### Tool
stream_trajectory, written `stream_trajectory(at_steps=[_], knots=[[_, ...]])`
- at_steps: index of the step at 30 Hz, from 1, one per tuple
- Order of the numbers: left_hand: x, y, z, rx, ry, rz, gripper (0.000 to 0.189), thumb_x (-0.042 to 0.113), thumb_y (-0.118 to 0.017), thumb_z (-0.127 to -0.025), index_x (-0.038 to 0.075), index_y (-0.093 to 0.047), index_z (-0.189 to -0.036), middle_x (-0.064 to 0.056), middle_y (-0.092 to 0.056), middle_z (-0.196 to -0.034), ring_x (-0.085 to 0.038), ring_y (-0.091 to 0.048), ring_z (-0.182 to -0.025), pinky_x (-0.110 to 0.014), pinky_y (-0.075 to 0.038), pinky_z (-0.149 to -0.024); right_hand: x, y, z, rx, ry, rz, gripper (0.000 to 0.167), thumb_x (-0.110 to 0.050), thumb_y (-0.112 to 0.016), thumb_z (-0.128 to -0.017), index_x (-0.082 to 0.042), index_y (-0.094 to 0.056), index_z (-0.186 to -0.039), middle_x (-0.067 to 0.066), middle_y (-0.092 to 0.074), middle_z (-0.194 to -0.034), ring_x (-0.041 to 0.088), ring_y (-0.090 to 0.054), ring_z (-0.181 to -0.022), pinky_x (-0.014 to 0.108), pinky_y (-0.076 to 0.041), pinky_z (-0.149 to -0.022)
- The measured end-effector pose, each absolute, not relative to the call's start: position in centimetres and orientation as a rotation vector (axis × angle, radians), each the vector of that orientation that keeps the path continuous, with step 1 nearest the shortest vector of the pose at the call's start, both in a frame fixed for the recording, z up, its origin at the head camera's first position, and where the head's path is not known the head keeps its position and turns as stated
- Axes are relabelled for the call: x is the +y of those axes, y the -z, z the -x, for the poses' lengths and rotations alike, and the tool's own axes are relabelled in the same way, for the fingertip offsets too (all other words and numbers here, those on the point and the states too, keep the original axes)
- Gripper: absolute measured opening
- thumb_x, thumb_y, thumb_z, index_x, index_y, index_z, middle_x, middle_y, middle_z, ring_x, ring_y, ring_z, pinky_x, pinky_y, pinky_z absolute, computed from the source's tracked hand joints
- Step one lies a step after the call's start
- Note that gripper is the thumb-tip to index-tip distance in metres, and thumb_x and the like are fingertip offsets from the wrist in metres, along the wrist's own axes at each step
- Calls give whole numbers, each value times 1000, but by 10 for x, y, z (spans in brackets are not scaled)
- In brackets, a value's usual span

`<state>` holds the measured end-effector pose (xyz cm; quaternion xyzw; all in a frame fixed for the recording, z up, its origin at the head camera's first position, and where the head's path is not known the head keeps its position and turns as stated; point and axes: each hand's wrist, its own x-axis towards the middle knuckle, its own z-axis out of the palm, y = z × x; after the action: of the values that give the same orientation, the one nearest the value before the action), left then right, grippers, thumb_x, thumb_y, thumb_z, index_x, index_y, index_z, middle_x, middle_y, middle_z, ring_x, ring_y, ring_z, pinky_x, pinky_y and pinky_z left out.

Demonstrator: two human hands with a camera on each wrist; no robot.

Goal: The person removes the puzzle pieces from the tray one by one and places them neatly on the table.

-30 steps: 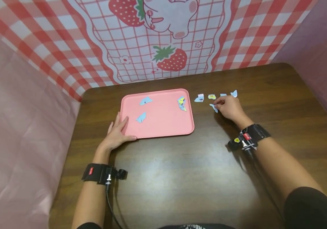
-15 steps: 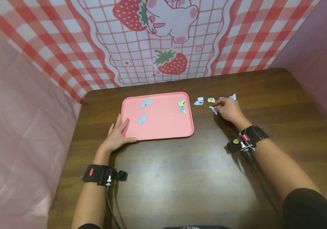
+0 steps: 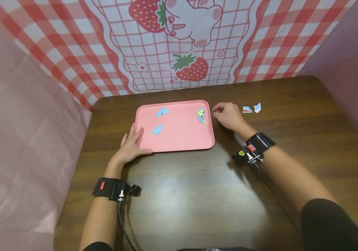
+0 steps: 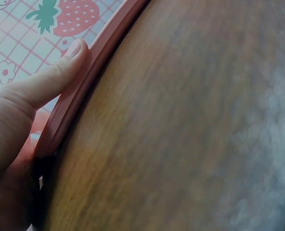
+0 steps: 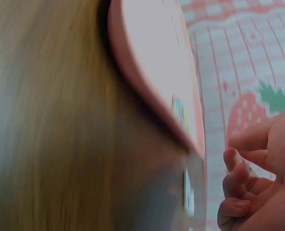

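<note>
1. Red-checked cloth (image 3: 185, 83) hangs at the far side; before it, the wooden table (image 3: 179, 195) leaves room near and right.
2. The pink tray (image 3: 179, 136) lies flat, long axis left to right.
3. Left hand (image 3: 130, 148): fingers spread, relaxed, thumb on the tray's near rim. Right hand (image 3: 230, 115): just right of the tray, fingers bent, tips pointing left towards it; whether they hold anything, I cannot tell.
4. Blue pieces: two (image 3: 157, 129) left in the tray; a yellow-marked piece (image 3: 201, 116) at its right, nearer the right hand; one piece (image 5: 188, 193) on the table by the tray; two more (image 3: 246, 109) right of that hand.
</note>
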<state>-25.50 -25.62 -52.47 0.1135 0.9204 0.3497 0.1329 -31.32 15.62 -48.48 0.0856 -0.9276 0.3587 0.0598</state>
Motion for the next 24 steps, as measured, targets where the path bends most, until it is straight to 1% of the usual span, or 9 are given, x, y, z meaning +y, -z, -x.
stream_trajectory(at_steps=[4,7,13,18,21,24], knots=[[-255,525,255,2664,-1018,-331,115,46,-85,-78,10,-16,-162,-9,16,-168,-32,11,-153,-52,10,-120,127,482,315,-2844,-1106,-336,19,-7,-64,-87,-1,-76,-100,8,-66,-79,25,-58,-74,33,-42,-66],[-255,526,256,2664,-1017,-330,115,47,-85,-78,10,-16,-162,-9,16,-168,-31,9,-154,-51,10,-120,108,482,315,-2872,-1078,-407,20,-7,-62,-87,-1,-76,-100,8,-66,-80,24,-58,-74,34,-43,-65],[-256,526,256,2665,-1023,-332,115,47,-85,-78,11,-15,-163,-8,15,-168,-31,9,-154,-51,9,-120,75,485,318,-2909,-1035,-490,20,-7,-61,-89,-3,-76,-102,7,-68,-84,23,-60,-79,36,-47,-72],[-256,526,257,2664,-1017,-333,116,45,-85,-79,11,-14,-163,-8,16,-168,-31,8,-154,-50,9,-120,50,484,319,-2955,-1001,-558,21,-8,-62,-91,-5,-76,-105,6,-68,-87,21,-60,-82,36,-48,-75],[-256,527,258,2668,-1015,-326,116,46,-86,-78,11,-14,-163,-8,16,-168,-31,8,-154,-51,9,-120,33,484,319,-2994,-967,-636,22,-9,-62,-92,-6,-76,-109,7,-68,-92,21,-60,-86,36,-48,-78],[-256,527,258,2669,-1008,-310,116,47,-85,-78,11,-15,-163,-9,16,-168,-32,9,-153,-51,8,-120,16,487,319,-3038,-919,-740,26,-10,-60,-94,-8,-74,-116,8,-68,-102,21,-61,-94,37,-49,-82]])
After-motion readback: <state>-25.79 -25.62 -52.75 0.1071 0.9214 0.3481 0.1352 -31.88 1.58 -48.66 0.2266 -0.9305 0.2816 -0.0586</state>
